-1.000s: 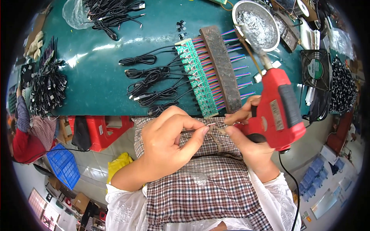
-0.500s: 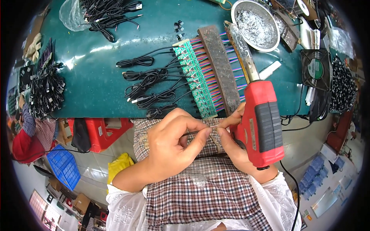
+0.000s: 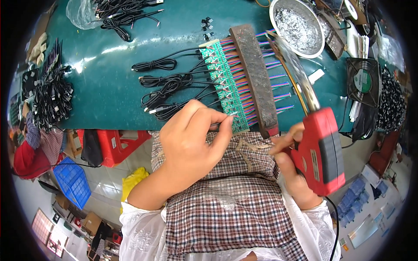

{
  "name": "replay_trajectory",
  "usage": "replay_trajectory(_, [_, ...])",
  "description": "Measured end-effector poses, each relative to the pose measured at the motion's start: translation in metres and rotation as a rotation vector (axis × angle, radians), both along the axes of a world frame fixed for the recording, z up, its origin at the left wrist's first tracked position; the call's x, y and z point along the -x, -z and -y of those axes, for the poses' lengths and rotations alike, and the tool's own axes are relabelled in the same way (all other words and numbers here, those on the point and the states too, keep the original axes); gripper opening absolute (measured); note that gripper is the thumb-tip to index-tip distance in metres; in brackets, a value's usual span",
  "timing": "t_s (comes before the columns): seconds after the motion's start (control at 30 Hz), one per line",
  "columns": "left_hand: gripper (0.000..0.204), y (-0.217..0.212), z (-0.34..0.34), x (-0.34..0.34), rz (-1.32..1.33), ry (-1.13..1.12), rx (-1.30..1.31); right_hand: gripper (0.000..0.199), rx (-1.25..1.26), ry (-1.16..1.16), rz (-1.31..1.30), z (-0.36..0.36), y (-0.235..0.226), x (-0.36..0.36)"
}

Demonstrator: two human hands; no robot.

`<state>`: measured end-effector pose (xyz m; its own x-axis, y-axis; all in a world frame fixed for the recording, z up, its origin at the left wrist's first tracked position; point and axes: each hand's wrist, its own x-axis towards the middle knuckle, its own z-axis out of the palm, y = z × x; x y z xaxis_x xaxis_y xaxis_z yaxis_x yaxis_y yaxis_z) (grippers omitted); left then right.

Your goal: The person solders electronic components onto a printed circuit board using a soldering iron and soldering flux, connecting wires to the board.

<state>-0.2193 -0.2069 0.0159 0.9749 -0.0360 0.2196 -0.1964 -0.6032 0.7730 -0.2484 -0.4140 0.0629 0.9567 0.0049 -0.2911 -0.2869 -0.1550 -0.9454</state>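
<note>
My left hand [image 3: 185,141] is closed in a pinch on a black cable; its thin stripped end pokes out at the fingertips over the near end of a panel of green circuit boards [image 3: 227,87]. Around the handle of a red and black soldering gun [image 3: 321,148], my right hand [image 3: 296,176] is closed. The gun's metal tip and a thin guide tube point away over the bench, right of the panel. A dark, rough metal bar [image 3: 254,76] lies across the coloured wires [image 3: 278,77] coming from the boards. Coiled black cables [image 3: 167,85] run from the panel's left side.
A metal bowl of silvery scraps [image 3: 298,28] stands at the far right, with a small fan [image 3: 363,82] beyond the gun. Cable bundles lie at the far left [image 3: 54,93] and back [image 3: 126,17]. A red stool [image 3: 115,148] stands below the bench's front edge.
My hands have moved apart. The left one has carried the cable end forward to the boards; the right has shifted right with the soldering gun, its fingers leaving the wire end.
</note>
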Motion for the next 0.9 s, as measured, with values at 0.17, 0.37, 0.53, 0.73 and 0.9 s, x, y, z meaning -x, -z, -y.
replay_trajectory(0.17, [0.020,0.012,0.004,-0.005,0.055,-0.035,-0.091,0.022,0.372,-0.141,0.136,0.030,0.003,0.036])
replay_trajectory(0.37, [0.021,0.017,0.006,-0.007,0.099,-0.042,-0.131,0.040,0.295,-0.215,0.056,0.057,0.017,0.071])
replay_trajectory(0.53, [0.021,0.016,0.007,-0.007,0.109,-0.049,-0.154,0.043,0.398,-0.332,0.228,0.052,0.017,0.054])
replay_trajectory(0.73, [0.022,0.017,0.007,-0.007,0.113,-0.046,-0.167,0.016,0.447,-0.291,0.134,0.040,0.007,0.050])
replay_trajectory(0.9, [0.022,0.018,0.007,-0.006,0.111,-0.044,-0.171,0.018,0.406,-0.274,0.148,0.041,0.012,0.052])
